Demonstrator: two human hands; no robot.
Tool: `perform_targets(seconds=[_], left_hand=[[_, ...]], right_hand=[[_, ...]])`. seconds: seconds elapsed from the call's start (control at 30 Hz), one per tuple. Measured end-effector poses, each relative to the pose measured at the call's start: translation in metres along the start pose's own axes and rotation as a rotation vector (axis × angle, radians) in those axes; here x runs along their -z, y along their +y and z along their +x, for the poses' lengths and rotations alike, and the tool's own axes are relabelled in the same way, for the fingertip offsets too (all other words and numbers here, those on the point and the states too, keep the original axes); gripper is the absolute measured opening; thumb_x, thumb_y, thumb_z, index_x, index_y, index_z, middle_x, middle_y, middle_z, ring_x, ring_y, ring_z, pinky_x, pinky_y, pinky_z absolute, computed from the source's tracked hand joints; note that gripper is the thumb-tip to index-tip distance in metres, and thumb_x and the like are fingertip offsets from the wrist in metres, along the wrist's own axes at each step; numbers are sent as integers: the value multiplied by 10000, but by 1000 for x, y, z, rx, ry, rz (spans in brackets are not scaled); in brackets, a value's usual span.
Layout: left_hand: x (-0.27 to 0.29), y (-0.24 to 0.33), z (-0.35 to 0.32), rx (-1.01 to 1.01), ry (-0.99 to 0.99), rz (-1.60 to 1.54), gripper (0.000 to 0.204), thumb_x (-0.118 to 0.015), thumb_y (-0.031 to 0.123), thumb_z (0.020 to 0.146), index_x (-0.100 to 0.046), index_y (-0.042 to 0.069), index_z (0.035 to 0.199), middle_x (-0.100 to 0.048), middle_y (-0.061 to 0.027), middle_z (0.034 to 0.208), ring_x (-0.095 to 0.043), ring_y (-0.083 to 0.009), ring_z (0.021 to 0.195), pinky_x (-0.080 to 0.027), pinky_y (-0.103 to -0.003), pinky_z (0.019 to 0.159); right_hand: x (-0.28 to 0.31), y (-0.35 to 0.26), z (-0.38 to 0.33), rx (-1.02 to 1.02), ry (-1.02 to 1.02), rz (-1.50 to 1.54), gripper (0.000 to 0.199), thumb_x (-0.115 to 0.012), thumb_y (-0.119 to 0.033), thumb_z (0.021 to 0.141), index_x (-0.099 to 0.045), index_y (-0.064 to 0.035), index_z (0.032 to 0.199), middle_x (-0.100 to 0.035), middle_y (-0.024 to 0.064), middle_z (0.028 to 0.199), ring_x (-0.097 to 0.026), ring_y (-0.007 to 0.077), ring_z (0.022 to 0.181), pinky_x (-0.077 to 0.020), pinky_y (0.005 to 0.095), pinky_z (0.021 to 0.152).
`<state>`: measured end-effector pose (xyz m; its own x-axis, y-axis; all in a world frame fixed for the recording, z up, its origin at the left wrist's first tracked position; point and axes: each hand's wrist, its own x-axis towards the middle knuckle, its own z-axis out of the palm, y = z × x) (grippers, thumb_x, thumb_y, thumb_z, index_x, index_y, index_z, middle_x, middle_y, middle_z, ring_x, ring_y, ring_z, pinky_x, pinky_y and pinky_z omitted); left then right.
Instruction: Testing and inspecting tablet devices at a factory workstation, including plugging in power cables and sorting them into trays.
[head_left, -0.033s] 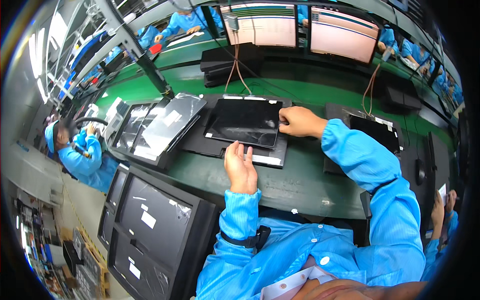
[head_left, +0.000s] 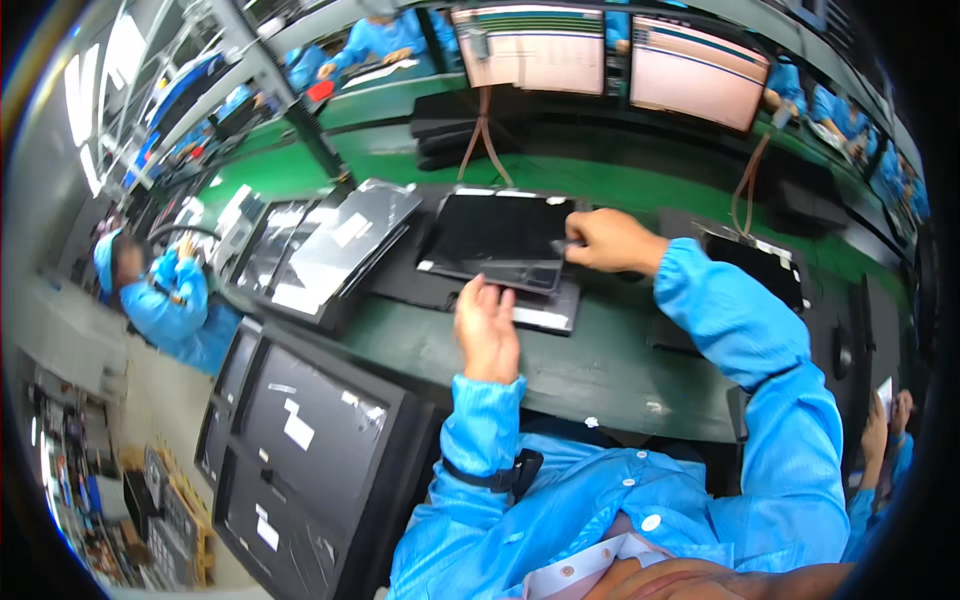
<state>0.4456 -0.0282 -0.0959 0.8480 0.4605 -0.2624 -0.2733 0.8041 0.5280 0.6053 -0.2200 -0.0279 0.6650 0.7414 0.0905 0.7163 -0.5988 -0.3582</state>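
Note:
A black tablet [head_left: 498, 236], a flat glossy panel with small white stickers at its corners, lies tilted a little on a black fixture [head_left: 400, 286]. My right hand [head_left: 607, 241] pinches the tablet's right edge with curled fingers; the exact spot under the fingertips is hidden. Below the near edge, my left hand [head_left: 489, 332] is turned palm up with fingers loosely extended, the tips at or just under that edge. A white strip [head_left: 545, 314] shows on the fixture's front right part.
At left, film-covered panels [head_left: 350, 232] lie stacked on a black tray. A large compartmented black tray [head_left: 395, 440] with panels stands near left. A second fixture with a screen [head_left: 752, 262] sits at right. Two monitors [head_left: 700, 72] stand behind. Co-workers in blue sit around.
The whole view has shifted slightly. My right hand stays at the tablet's right edge and my left at its near edge; the left fingers look slightly more drawn together.

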Motion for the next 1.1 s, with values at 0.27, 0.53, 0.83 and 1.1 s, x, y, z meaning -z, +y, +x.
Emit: perform_targets(seconds=[0.27,0.53,0.83,1.1], left_hand=[[-47,-8,14,76,19,-122,281,-603,72,1079,-611,-25,1342,-669,-168,1392,-679,-348,1274,-550,-513,1156],[-96,51,54,-576,213,-285,237,-648,186,1122,-632,33,1302,-695,-100,1266,-690,-251,1126,-561,-460,988],[-1,145,217,-748,134,-341,269,-594,184,1128,-617,-56,1246,-727,-177,1194,-734,-313,1076,-665,-456,954],[1,176,189,-221,151,-229,797,-541,404,1096,-299,-173,1590,-372,-300,1676,-361,-464,1571,-348,-618,1305]], right_hand=[[77,-26,-45,-46,160,193,488,-836,-423,871,-794,-66,1201,-767,162,818,-758,354,775,-584,439,731],[28,23,-93,97,351,19,539,-818,-278,929,-686,-10,1377,-613,221,1452,-561,434,1371,-446,509,1175],[18,52,-121,178,253,5,553,-828,-258,915,-662,-1,1375,-610,218,1435,-553,428,1392,-436,522,1183],[-23,63,-77,-62,391,79,693,-763,-394,963,-584,10,1497,-546,301,1509,-566,485,1371,-479,525,1155]])
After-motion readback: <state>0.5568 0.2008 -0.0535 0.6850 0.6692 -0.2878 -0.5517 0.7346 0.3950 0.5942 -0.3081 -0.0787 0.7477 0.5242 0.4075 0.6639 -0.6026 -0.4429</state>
